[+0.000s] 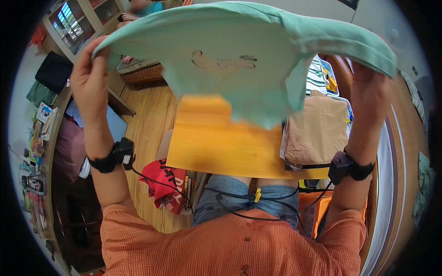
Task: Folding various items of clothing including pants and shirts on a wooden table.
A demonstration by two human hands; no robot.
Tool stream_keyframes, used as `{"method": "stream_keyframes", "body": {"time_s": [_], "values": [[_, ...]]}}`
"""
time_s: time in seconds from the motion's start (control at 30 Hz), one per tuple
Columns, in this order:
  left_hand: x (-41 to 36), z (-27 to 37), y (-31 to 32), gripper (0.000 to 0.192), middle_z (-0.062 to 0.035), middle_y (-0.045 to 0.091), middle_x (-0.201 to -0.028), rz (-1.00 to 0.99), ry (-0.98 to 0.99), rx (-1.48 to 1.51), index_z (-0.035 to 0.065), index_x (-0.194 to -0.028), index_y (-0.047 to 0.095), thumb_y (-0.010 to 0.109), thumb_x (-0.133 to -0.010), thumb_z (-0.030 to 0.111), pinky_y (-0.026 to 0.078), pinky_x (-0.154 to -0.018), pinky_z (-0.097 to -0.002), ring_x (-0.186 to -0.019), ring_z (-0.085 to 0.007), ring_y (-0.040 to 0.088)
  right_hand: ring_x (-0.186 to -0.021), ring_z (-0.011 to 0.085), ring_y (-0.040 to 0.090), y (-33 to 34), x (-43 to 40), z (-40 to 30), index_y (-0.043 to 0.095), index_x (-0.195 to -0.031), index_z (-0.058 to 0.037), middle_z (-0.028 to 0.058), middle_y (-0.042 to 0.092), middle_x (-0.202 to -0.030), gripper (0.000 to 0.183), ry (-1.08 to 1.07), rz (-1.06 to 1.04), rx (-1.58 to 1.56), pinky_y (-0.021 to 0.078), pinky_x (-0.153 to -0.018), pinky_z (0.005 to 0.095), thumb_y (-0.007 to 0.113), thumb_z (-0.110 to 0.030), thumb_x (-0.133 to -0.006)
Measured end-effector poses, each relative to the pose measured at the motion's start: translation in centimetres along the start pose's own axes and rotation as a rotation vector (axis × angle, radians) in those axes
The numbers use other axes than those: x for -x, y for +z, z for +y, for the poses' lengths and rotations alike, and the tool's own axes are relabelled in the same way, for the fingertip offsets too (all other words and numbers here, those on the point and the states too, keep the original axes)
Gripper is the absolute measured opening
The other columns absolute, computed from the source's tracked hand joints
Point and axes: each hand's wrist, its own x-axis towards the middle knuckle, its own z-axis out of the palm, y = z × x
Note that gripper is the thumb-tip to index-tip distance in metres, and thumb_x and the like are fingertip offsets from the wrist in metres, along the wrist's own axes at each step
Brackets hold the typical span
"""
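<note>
A light green garment (241,41) with dark printed marks is stretched in the air between my hands, over a yellow wooden tabletop (207,138). My left hand (91,77) grips its left end between thumb and fingers. At the right end, my right hand (371,86) holds the cloth, its fingers partly hidden under the fabric and blurred. The garment's lower edge hangs unevenly above the board. A stack of folded clothes with a tan piece (316,131) on top lies at the board's right side, left of my right forearm.
Behind the stack are plastic baskets (331,77) with cloth and packets. A red printed cloth (165,186) lies left of my knees, an orange crate (314,207) right of them. A cluttered shelf (57,138) runs along the left. Another person (148,8) sits at the back left. Cables cross my lap.
</note>
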Motion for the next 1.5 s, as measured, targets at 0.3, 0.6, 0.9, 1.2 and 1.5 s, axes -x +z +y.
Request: {"method": "stream_keyframes", "body": {"time_s": [0.3,0.6,0.9,1.2,1.5], "values": [[13.5,-7.8,-1.5,0.024,-0.0128,0.072,-0.107,-0.395,0.035,-0.347,0.0036,-0.094,0.069,0.06,-0.077,-0.01,0.051,-0.095,-0.0396,-0.106,-0.0322,0.067,-0.112,0.0255,0.069,3.3,13.2,-0.4,0.07,-0.115,-0.0017,0.0122,0.073,-0.118,0.027,0.309,-0.454,0.494,0.0525,-0.1,0.0381,0.058,0.0,-0.091],[25.4,-9.4,4.0,0.022,-0.0164,0.065,-0.13,-0.784,-0.236,-0.234,0.0049,-0.106,0.07,0.066,-0.085,0.0,0.048,-0.105,-0.0443,-0.125,-0.0368,0.059,-0.124,0.0381,0.059,6.8,22.5,5.5,0.068,-0.128,-0.0093,0.0179,0.063,-0.135,0.035,0.539,-0.976,0.683,0.0506,-0.104,0.0426,0.068,-0.015,-0.094],[27.5,-10.6,6.0,0.023,-0.0147,0.06,-0.138,-0.634,-0.165,-0.276,0.009,-0.116,0.068,0.068,-0.093,0.013,0.04,-0.113,-0.0505,-0.135,-0.0398,0.051,-0.145,0.042,0.042,7.4,24.1,8.8,0.068,-0.129,-0.0124,0.016,0.054,-0.149,0.048,0.452,-0.975,0.662,0.037,-0.118,0.0521,0.08,-0.026,-0.085],[28.6,-9.1,4.5,0.028,-0.014,0.06,-0.14,-0.668,-0.172,-0.379,0.0091,-0.12,0.068,0.061,-0.093,0.007,0.036,-0.117,-0.0516,-0.138,-0.0391,0.05,-0.147,0.0392,0.039,6.6,26.9,6.8,0.06,-0.143,-0.0263,0.0078,0.045,-0.159,0.071,0.3,-1.084,0.885,0.0295,-0.121,0.0578,0.086,-0.024,-0.077],[29.9,-8.7,1.6,0.024,-0.0129,0.068,-0.128,-0.637,-0.189,-0.357,0.0067,-0.113,0.07,0.061,-0.09,0.005,0.045,-0.107,-0.0488,-0.124,-0.0368,0.06,-0.139,0.0378,0.05,7.2,24.9,4.7,0.074,-0.123,-0.0201,0.0097,0.058,-0.147,0.032,0.439,-1.185,0.597,0.0343,-0.117,0.0569,0.072,-0.036,-0.095]]}}
